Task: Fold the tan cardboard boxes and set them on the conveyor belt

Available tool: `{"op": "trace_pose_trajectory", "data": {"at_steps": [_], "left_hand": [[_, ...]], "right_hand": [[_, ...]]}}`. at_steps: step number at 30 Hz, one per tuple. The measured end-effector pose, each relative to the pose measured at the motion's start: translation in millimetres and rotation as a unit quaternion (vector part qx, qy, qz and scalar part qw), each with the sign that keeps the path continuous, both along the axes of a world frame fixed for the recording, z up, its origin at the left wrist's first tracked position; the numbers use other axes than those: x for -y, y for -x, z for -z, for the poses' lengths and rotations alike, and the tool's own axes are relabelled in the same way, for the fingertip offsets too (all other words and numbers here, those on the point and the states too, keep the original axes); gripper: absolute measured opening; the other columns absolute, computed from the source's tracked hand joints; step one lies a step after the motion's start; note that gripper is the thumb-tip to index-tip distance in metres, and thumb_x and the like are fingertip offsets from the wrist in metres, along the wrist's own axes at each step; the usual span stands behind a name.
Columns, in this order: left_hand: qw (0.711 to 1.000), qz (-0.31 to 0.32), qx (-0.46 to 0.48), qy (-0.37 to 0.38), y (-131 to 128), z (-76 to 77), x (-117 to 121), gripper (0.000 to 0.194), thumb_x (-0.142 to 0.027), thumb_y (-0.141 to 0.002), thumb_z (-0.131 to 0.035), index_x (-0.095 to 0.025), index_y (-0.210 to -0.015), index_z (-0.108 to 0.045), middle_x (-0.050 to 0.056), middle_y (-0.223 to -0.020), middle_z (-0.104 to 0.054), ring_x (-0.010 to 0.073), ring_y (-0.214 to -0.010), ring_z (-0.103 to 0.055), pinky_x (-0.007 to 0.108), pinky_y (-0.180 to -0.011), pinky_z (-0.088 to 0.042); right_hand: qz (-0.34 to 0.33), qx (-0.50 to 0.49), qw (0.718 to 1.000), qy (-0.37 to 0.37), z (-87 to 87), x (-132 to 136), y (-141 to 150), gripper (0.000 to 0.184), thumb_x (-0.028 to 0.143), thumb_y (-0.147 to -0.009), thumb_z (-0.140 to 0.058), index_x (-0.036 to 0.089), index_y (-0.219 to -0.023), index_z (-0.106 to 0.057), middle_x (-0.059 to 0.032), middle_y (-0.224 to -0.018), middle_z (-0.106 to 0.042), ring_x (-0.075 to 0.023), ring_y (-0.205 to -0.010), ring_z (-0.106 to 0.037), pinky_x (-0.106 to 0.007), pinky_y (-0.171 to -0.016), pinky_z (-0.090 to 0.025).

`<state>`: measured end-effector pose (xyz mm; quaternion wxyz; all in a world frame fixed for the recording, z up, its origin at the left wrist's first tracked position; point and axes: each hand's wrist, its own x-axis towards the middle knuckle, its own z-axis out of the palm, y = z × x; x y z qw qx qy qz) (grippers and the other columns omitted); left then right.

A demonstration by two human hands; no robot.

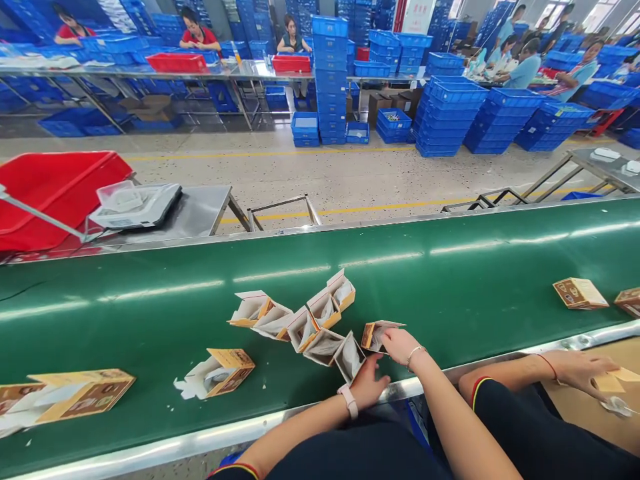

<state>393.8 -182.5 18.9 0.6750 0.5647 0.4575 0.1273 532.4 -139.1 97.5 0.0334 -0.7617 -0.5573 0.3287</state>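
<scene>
Lower centre on the green conveyor belt [320,267], my right hand [400,345] touches an open printed carton [375,335], grip unclear; my open left hand [369,381] rests against a second carton [349,358], flaps up within reach.

We record open tan printed cartons [324,308], flaps raised and white paper liners showing, lying on their sides in a loose cluster on the green conveyor belt [165,313]. A separate carton [229,371] lies left of them, its liner spilling from its open end.
</scene>
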Motion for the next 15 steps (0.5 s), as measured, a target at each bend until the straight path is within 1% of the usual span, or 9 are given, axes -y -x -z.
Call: {"op": "trace_pose_trajectory", "data": {"at_steps": [2, 4, 5, 7, 9, 10, 12, 13, 15], "left_hand": [[0.999, -0.017, -0.008, -0.041, 14, 0.9, -5, 0.052, -0.018, -0.068, -0.064, -0.017, -0.119, -0.053, 0.014, -0.126, -0.056, 0.0287, -0.115, -0.054, 0.045, -0.102, -0.04], [0.997, -0.013, -0.027, -0.07, 29, 2.3, -6, 0.043, -0.018, -0.068, -0.063, -0.018, -0.111, -0.056, 0.012, -0.118, -0.06, 0.028, -0.11, -0.057, 0.046, -0.101, -0.041], [0.996, -0.015, -0.038, -0.083, 35, 3.4, -5, 0.039, -0.019, -0.069, -0.062, -0.018, -0.108, -0.057, 0.012, -0.113, -0.061, 0.0274, -0.107, -0.058, 0.046, -0.099, -0.042], [0.992, -0.029, -0.043, -0.115, 40, 6.7, -1, 0.039, -0.02, -0.071, -0.061, -0.019, -0.109, -0.055, 0.012, -0.112, -0.062, 0.0268, -0.106, -0.059, 0.046, -0.096, -0.045], [0.983, -0.036, -0.018, -0.181, 40, 10.9, 3, 0.049, -0.02, -0.073, -0.059, -0.018, -0.121, -0.048, 0.015, -0.125, -0.056, 0.028, -0.116, -0.054, 0.047, -0.098, -0.044], [0.973, -0.027, 0.0, -0.228, 39, 13.0, 4, 0.053, -0.021, -0.075, -0.058, -0.018, -0.127, -0.045, 0.016, -0.132, -0.051, 0.0287, -0.123, -0.05, 0.048, -0.1, -0.042], [0.946, 0.018, 0.034, -0.322, 35, 16.7, 1, 0.054, -0.023, -0.079, -0.055, -0.018, -0.132, -0.042, 0.016, -0.14, -0.046, 0.0295, -0.132, -0.04, 0.051, -0.105, -0.037], [0.931, 0.048, 0.046, -0.359, 34, 18.3, -2, 0.052, -0.024, -0.081, -0.054, -0.019, -0.132, -0.043, 0.016, -0.14, -0.046, 0.0294, -0.134, -0.038, 0.052, -0.107, -0.035], [0.907, 0.098, 0.054, -0.406, 32, 20.6, -9, 0.046, -0.026, -0.085, -0.051, -0.02, -0.13, -0.047, 0.014, -0.137, -0.051, 0.0291, -0.135, -0.037, 0.053, -0.107, -0.034]], "right_hand": [[-0.01, -0.049, 0.999, -0.021, -0.7, 13, -6, 0.034, 0.034, -0.088, -0.043, 0.02, -0.066, -0.065, -0.0032, -0.066, -0.065, -0.0172, -0.066, -0.06, -0.027, -0.064, -0.043], [-0.017, -0.094, 0.992, -0.082, 4.9, 29, -11, 0.028, 0.041, -0.083, -0.052, 0.02, -0.068, -0.062, -0.0018, -0.067, -0.063, -0.018, -0.069, -0.057, -0.027, -0.065, -0.043], [-0.02, -0.103, 0.987, -0.121, 9.9, 36, -13, 0.022, 0.04, -0.077, -0.059, 0.02, -0.068, -0.061, -0.0017, -0.068, -0.062, -0.0188, -0.071, -0.056, -0.028, -0.066, -0.043], [-0.031, -0.092, 0.977, -0.192, 22.2, 52, -16, 0.012, 0.028, -0.068, -0.066, 0.02, -0.064, -0.059, -0.0024, -0.071, -0.061, -0.0198, -0.075, -0.055, -0.029, -0.07, -0.043], [-0.055, -0.075, 0.968, -0.234, 33.5, 67, -19, 0.008, 0.015, -0.066, -0.061, 0.02, -0.06, -0.057, -0.003, -0.069, -0.059, -0.0193, -0.074, -0.054, -0.031, -0.072, -0.043], [-0.068, -0.074, 0.964, -0.246, 37.8, 74, -21, 0.011, 0.01, -0.065, -0.057, 0.02, -0.059, -0.058, -0.0029, -0.068, -0.059, -0.0187, -0.072, -0.053, -0.032, -0.072, -0.043], [-0.083, -0.087, 0.956, -0.268, 43.6, 87, -21, 0.018, 0.006, -0.065, -0.052, 0.021, -0.063, -0.062, -0.0035, -0.071, -0.06, -0.0185, -0.074, -0.055, -0.033, -0.075, -0.044], [-0.074, -0.097, 0.951, -0.285, 45.7, 92, -20, 0.021, 0.007, -0.066, -0.051, 0.022, -0.068, -0.065, -0.0046, -0.078, -0.062, -0.0189, -0.078, -0.056, -0.034, -0.077, -0.045], [-0.02, -0.115, 0.935, -0.334, 50.2, 102, -17, 0.026, 0.012, -0.073, -0.05, 0.024, -0.088, -0.068, -0.0085, -0.102, -0.064, -0.0205, -0.09, -0.059, -0.037, -0.084, -0.047]]}}
